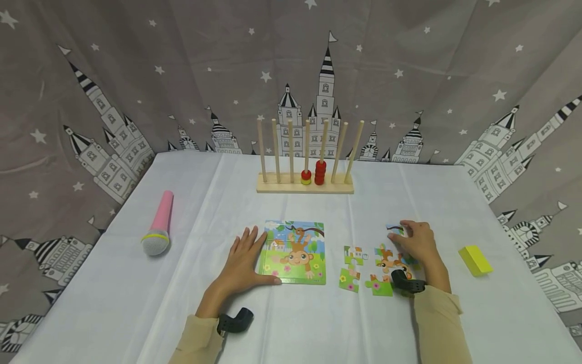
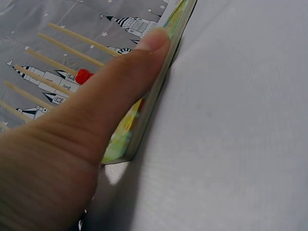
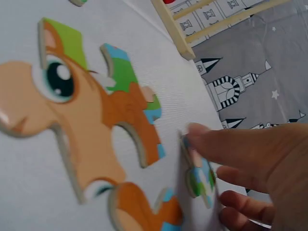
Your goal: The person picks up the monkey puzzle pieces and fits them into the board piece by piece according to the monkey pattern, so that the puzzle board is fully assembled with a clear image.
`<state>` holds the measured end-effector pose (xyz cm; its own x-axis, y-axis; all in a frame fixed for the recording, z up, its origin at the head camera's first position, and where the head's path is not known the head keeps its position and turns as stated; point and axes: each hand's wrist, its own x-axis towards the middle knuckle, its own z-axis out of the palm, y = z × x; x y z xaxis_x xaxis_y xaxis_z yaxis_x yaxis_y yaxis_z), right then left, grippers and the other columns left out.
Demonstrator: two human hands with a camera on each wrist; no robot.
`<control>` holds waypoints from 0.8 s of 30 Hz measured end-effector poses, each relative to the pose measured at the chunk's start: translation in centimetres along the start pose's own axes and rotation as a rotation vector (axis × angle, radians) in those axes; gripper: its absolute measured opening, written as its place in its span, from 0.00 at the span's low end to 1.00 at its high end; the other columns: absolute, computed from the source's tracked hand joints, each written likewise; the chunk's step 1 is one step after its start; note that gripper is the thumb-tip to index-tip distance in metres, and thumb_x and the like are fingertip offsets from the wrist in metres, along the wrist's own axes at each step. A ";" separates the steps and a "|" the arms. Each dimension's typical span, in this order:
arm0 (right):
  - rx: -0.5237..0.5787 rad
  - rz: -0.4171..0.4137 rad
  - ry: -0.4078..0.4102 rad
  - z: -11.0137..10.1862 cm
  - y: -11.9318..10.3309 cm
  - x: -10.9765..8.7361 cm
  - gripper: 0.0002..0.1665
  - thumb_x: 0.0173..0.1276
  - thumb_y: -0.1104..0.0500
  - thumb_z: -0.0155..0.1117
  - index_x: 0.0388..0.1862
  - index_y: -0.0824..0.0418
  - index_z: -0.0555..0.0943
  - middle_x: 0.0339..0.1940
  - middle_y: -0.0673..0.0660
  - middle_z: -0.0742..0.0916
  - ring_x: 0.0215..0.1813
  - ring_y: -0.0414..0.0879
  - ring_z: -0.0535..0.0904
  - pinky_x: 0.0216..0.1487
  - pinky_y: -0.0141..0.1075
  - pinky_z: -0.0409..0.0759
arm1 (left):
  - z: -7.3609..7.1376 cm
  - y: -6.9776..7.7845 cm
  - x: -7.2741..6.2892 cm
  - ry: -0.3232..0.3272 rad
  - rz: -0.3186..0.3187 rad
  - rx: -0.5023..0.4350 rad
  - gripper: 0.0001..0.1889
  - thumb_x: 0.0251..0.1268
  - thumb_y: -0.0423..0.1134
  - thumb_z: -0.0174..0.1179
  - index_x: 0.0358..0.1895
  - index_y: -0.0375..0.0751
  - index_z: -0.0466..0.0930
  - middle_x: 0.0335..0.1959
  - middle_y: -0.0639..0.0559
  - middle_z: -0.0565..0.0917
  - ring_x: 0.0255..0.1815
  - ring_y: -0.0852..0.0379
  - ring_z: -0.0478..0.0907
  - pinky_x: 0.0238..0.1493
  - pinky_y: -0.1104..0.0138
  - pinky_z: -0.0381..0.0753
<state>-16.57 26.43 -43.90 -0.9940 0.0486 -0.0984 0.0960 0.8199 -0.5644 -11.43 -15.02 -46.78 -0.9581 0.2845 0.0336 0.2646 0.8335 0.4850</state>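
A square puzzle board [image 1: 295, 253] with a monkey picture lies flat in the middle of the table. My left hand [image 1: 245, 258] rests at its left side with spread fingers; the thumb lies along its front edge, and the left wrist view shows that thumb [image 2: 130, 72] over the board's rim. To the right, my right hand [image 1: 416, 245] pinches a jigsaw piece [image 1: 394, 229] between thumb and fingers. Several loose pieces, including a green flower piece [image 1: 350, 279] and a house piece [image 1: 354, 254], lie around it. A monkey-eye piece [image 3: 62, 91] is large in the right wrist view.
Behind the board stands a wooden peg abacus [image 1: 304, 187] with red and yellow beads. A pink toy microphone [image 1: 159, 222] lies at the left, and a yellow block [image 1: 475, 261] at the far right. A grey castle-print curtain [image 1: 218, 76] hangs behind the white table.
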 end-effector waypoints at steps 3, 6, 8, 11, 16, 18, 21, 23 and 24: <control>-0.032 0.009 -0.066 -0.3 -0.3 -0.2 0.38 0.60 0.48 0.61 0.62 0.70 0.64 0.60 0.79 0.62 0.61 0.74 0.56 0.57 0.66 0.60 | 0.0 0.0 0.0 0.002 0.003 0.007 0.60 0.30 0.67 0.67 0.70 0.40 0.52 0.73 0.40 0.47 0.74 0.40 0.39 0.71 0.46 0.39; -0.032 0.021 -0.112 -0.5 -0.6 -0.3 0.41 0.59 0.48 0.62 0.64 0.69 0.61 0.62 0.79 0.58 0.62 0.75 0.53 0.56 0.68 0.59 | 0.0 0.0 0.0 0.007 0.007 0.009 0.60 0.30 0.67 0.67 0.70 0.40 0.52 0.73 0.39 0.48 0.74 0.40 0.39 0.71 0.46 0.39; -0.027 0.031 -0.131 -0.6 -0.7 -0.4 0.42 0.59 0.48 0.62 0.65 0.69 0.60 0.63 0.79 0.57 0.62 0.76 0.51 0.55 0.68 0.58 | 0.0 0.0 0.0 0.012 0.011 0.004 0.60 0.29 0.67 0.67 0.70 0.39 0.53 0.72 0.38 0.48 0.73 0.39 0.39 0.70 0.45 0.40; -0.028 0.042 -0.143 -0.7 -0.9 -0.4 0.43 0.59 0.48 0.62 0.66 0.68 0.59 0.63 0.78 0.57 0.63 0.76 0.51 0.55 0.68 0.58 | 0.0 0.0 -0.1 0.015 0.011 -0.003 0.60 0.29 0.66 0.68 0.69 0.39 0.53 0.72 0.38 0.49 0.73 0.39 0.40 0.70 0.45 0.40; -0.048 0.063 -0.114 -0.5 -0.7 -0.1 0.42 0.59 0.46 0.62 0.64 0.68 0.61 0.62 0.79 0.58 0.62 0.76 0.53 0.56 0.68 0.59 | -0.1 0.1 -0.1 0.000 -0.001 -0.004 0.60 0.29 0.66 0.68 0.70 0.40 0.52 0.73 0.39 0.48 0.74 0.40 0.39 0.71 0.46 0.39; -0.039 0.072 -0.095 -0.4 -0.6 -0.1 0.40 0.59 0.46 0.61 0.64 0.68 0.62 0.62 0.78 0.59 0.63 0.76 0.53 0.58 0.67 0.58 | -0.1 0.1 -0.1 -0.007 -0.006 -0.007 0.60 0.30 0.67 0.68 0.70 0.40 0.52 0.73 0.40 0.47 0.74 0.41 0.38 0.71 0.46 0.38; -0.015 0.081 -0.068 -0.3 -0.4 0.1 0.39 0.60 0.47 0.61 0.63 0.68 0.64 0.62 0.78 0.60 0.64 0.74 0.53 0.61 0.65 0.57 | -0.2 0.2 -0.1 -0.009 -0.009 -0.012 0.60 0.30 0.66 0.68 0.70 0.40 0.52 0.73 0.40 0.47 0.74 0.41 0.38 0.71 0.46 0.38; 0.008 0.080 -0.052 -0.2 -0.3 0.1 0.38 0.60 0.47 0.61 0.62 0.69 0.65 0.61 0.77 0.62 0.64 0.73 0.53 0.62 0.64 0.57 | -0.2 0.2 -0.1 -0.007 -0.007 -0.014 0.60 0.29 0.66 0.68 0.70 0.40 0.52 0.73 0.40 0.47 0.74 0.40 0.38 0.71 0.46 0.39; 0.016 0.078 -0.044 -0.2 -0.3 0.1 0.38 0.59 0.47 0.62 0.61 0.69 0.66 0.61 0.77 0.62 0.64 0.72 0.54 0.62 0.63 0.57 | -0.2 0.3 -0.1 -0.006 -0.006 -0.014 0.60 0.29 0.66 0.68 0.70 0.40 0.52 0.73 0.40 0.47 0.74 0.40 0.38 0.71 0.46 0.39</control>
<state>-16.71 26.33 -43.58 -0.9801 0.0866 -0.1788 0.1745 0.8055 -0.5663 -11.31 -14.92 -46.49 -0.9590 0.2822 0.0253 0.2569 0.8285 0.4975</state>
